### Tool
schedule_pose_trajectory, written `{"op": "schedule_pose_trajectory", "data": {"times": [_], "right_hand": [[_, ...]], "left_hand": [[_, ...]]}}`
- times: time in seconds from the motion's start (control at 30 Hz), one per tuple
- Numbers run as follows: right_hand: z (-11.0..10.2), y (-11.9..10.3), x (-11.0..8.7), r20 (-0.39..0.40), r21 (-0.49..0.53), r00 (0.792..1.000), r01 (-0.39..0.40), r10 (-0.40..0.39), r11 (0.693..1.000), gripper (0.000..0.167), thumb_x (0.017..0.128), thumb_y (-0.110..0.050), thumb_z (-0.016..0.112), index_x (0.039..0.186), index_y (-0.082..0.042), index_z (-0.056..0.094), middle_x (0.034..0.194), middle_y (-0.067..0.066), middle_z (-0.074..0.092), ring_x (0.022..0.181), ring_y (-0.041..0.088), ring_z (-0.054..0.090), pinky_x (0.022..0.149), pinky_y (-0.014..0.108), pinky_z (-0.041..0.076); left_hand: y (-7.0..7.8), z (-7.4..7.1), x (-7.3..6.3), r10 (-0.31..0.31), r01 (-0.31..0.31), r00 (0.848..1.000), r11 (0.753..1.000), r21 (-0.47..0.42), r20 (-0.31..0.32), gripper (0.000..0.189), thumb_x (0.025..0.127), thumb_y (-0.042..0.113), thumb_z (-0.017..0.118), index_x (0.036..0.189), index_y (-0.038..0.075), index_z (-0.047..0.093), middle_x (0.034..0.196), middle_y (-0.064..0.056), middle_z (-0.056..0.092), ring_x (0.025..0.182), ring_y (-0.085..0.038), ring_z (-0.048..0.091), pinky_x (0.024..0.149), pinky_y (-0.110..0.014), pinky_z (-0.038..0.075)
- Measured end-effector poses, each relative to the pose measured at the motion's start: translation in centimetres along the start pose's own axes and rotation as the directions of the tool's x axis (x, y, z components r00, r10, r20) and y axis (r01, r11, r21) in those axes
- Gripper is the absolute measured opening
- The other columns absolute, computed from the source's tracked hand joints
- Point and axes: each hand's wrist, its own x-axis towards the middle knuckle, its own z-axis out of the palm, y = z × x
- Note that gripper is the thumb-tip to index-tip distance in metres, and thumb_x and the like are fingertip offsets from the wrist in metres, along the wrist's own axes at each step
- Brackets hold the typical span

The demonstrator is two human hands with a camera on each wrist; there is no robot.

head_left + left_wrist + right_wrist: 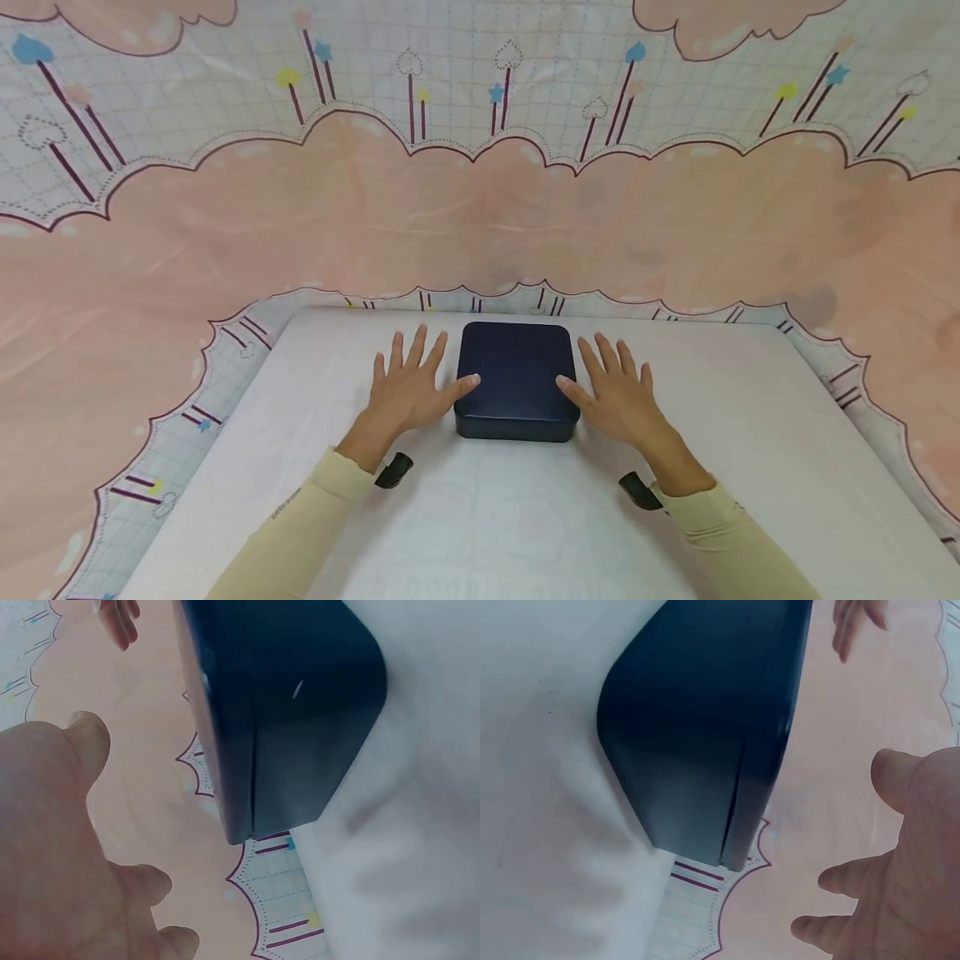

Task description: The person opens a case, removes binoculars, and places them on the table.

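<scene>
A dark navy box (pixel 516 375) with rounded corners lies flat on the white table, its lid on; the lid seam shows along its side in both wrist views. To its left my left hand (pixel 408 387) is held with fingers spread, the thumb overlapping the box's left edge in the head view. My right hand (pixel 617 396) mirrors it on the other side, its thumb over the right edge. In the left wrist view, the left hand (pixel 60 840) appears apart from the box's side (pixel 300 727). The right wrist view likewise has a gap between the right hand (pixel 907 870) and the box.
The white table (pixel 495 517) runs back to a cloth backdrop (pixel 480 217) printed with peach clouds and small star and heart sticks. That cloth also hangs along both sides of the table. Small black wrist devices (pixel 394 471) sit by the cream sleeves (pixel 300 525).
</scene>
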Motion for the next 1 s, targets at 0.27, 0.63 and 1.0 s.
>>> {"op": "schedule_pose_trajectory", "data": {"times": [0.27,0.63,1.0], "right_hand": [[0.8,0.3,0.0,0.007,0.013,1.000,0.005,-0.005,1.000,0.085,0.105,-0.063,0.044,0.168,-0.011,0.019,0.175,0.022,0.011,0.159,0.054,0.006,0.119,0.083,0.007],[1.3,0.4,0.0,0.038,0.059,0.999,0.003,-0.006,0.998,0.086,0.105,-0.059,0.047,0.167,-0.007,0.018,0.174,0.024,0.011,0.159,0.055,0.008,0.121,0.080,0.010],[1.3,0.7,0.4,0.061,0.141,0.998,0.013,-0.021,0.990,0.086,0.106,-0.056,0.049,0.167,-0.004,0.017,0.174,0.026,0.011,0.158,0.056,0.011,0.121,0.078,0.015]], "left_hand": [[-0.3,0.9,0.3,-0.014,0.014,1.000,1.000,0.012,0.001,0.099,0.095,0.083,0.039,0.169,0.025,0.011,0.178,-0.008,-0.005,0.162,-0.043,-0.012,0.127,-0.071,-0.001],[-0.7,1.6,0.6,-0.002,0.003,1.000,0.999,-0.037,0.027,0.098,0.096,0.078,0.046,0.168,0.018,0.018,0.177,-0.015,0.010,0.162,-0.048,0.003,0.126,-0.073,0.006],[-1.2,1.7,1.4,0.024,-0.014,0.997,0.989,-0.147,0.067,0.100,0.096,0.076,0.050,0.168,0.013,0.020,0.176,-0.017,0.014,0.161,-0.049,0.007,0.127,-0.072,0.010]]}}
